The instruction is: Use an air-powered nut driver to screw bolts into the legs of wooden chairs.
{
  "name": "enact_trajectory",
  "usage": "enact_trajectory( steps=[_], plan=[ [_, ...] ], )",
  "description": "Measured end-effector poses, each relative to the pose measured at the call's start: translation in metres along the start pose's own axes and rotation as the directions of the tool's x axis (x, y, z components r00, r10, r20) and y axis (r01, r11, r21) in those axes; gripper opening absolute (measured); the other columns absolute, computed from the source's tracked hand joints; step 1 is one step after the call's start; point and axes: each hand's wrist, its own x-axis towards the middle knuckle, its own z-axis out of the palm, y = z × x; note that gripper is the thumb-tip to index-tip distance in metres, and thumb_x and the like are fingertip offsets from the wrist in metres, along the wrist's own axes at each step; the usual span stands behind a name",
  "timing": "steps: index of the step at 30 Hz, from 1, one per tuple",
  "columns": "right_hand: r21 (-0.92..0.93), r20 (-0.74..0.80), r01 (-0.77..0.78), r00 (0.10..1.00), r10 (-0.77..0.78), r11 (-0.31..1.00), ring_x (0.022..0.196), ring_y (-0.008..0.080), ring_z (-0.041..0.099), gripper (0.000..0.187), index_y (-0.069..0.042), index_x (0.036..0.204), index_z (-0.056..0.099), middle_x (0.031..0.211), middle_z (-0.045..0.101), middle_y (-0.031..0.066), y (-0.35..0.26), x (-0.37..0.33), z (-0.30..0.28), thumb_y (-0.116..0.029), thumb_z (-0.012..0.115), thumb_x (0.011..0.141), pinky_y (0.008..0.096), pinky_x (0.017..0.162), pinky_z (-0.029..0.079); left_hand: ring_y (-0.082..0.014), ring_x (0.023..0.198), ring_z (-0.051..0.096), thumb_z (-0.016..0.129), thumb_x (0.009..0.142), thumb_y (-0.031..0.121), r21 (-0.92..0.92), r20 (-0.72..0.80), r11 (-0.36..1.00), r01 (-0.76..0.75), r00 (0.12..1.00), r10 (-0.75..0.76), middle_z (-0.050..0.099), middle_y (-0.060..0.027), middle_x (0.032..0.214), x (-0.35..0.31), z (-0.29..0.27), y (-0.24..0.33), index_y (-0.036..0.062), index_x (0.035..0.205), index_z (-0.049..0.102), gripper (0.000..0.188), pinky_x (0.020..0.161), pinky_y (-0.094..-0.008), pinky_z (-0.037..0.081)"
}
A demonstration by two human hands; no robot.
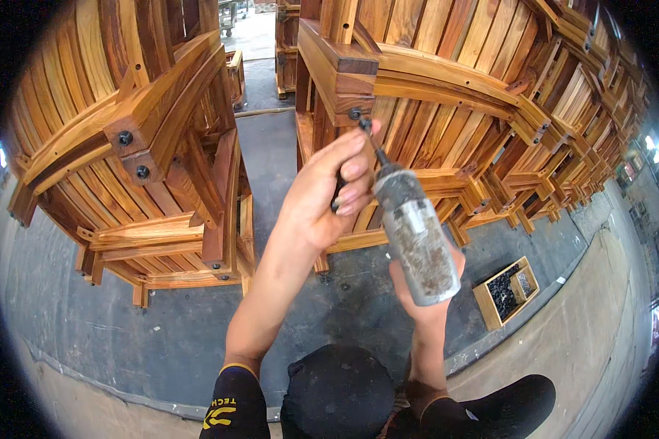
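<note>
In my right hand [399, 274] is a worn grey power screwdriver [417, 241], its body hiding much of the hand. Its bit points up and away, toward the corner end of a wooden furniture frame [355, 84]. My left hand [318, 186] is closed, with thumb and forefinger pinching a small black round piece [365, 125] at the bit's tip. Something dark shows under its curled fingers, too hidden to name. Just beyond the fingertips, a black round foot [354, 113] sits on the wooden end.
Another wooden frame [154, 132] stands to the left, two black feet [125, 137] on its near corner. More slatted wooden pieces run along the right. A wooden box [490, 311] of small black parts lies on the dark floor mat [359, 307] at my right.
</note>
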Motion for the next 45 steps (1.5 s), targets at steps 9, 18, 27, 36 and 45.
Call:
enact_trajectory(
  steps=[9, 18, 27, 36, 45],
  plan=[
    [-0.022, -0.077, -0.030, 0.997, 0.028, 0.999, 0.070, 0.0189, 0.065, 0.037, 0.007, 0.100, 0.059, 0.079, 0.065, 0.0133, -0.018, 0.031, 0.007, -0.003, 0.068, 0.065, 0.0276, 0.068, 0.049, -0.0029, 0.041, 0.035, 0.050, 0.095, 0.019, -0.031, 0.056, 0.996, -0.084, 0.995, 0.086, 0.041, 0.0085, 0.058, 0.020, 0.012, 0.018, 0.0065, 0.122, 0.051, 0.029, 0.032, -0.0185, 0.029],
    [-0.063, -0.059, 0.042, 0.997, -0.046, 0.997, 0.067, 0.0188, 0.064, 0.033, 0.006, 0.096, 0.060, 0.077, 0.064, 0.0121, -0.010, 0.039, 0.007, -0.002, 0.067, 0.064, 0.0281, 0.067, 0.049, -0.0022, 0.042, 0.034, 0.050, 0.095, 0.020, -0.033, 0.018, 0.992, -0.119, 0.993, 0.119, 0.040, 0.0092, 0.059, 0.024, 0.015, 0.017, 0.0079, 0.120, 0.052, 0.028, 0.033, -0.0179, 0.026],
    [-0.133, -0.051, 0.062, 0.996, -0.069, 0.989, 0.066, 0.0196, 0.063, 0.032, 0.004, 0.094, 0.061, 0.076, 0.064, 0.0118, -0.013, 0.041, 0.005, -0.001, 0.066, 0.062, 0.0284, 0.066, 0.050, -0.0021, 0.041, 0.032, 0.050, 0.095, 0.020, 0.003, 0.008, 0.989, -0.147, 0.989, 0.147, 0.038, 0.0094, 0.059, 0.024, 0.015, 0.012, 0.0102, 0.120, 0.052, 0.027, 0.033, -0.0175, 0.024],
    [-0.185, -0.026, 0.041, 0.999, -0.047, 0.982, 0.066, 0.0205, 0.063, 0.030, 0.004, 0.092, 0.061, 0.077, 0.063, 0.0125, -0.021, 0.042, 0.006, -0.001, 0.066, 0.063, 0.0281, 0.067, 0.050, -0.0022, 0.042, 0.032, 0.049, 0.095, 0.020, -0.003, -0.002, 0.982, -0.188, 0.982, 0.188, 0.039, 0.0093, 0.060, 0.027, 0.014, 0.011, 0.0093, 0.120, 0.052, 0.027, 0.034, -0.0172, 0.025],
    [-0.072, -0.068, 0.002, 0.998, -0.007, 0.997, 0.069, 0.0132, 0.062, 0.030, 0.005, 0.095, 0.061, 0.079, 0.066, 0.0100, -0.019, 0.039, 0.007, -0.001, 0.065, 0.065, 0.0265, 0.068, 0.049, -0.0023, 0.041, 0.032, 0.052, 0.094, 0.020, 0.029, 0.000, 0.983, -0.184, 0.983, 0.184, 0.038, 0.0090, 0.059, 0.026, 0.019, 0.010, 0.0109, 0.122, 0.052, 0.029, 0.033, -0.0171, 0.024]
  ],
)
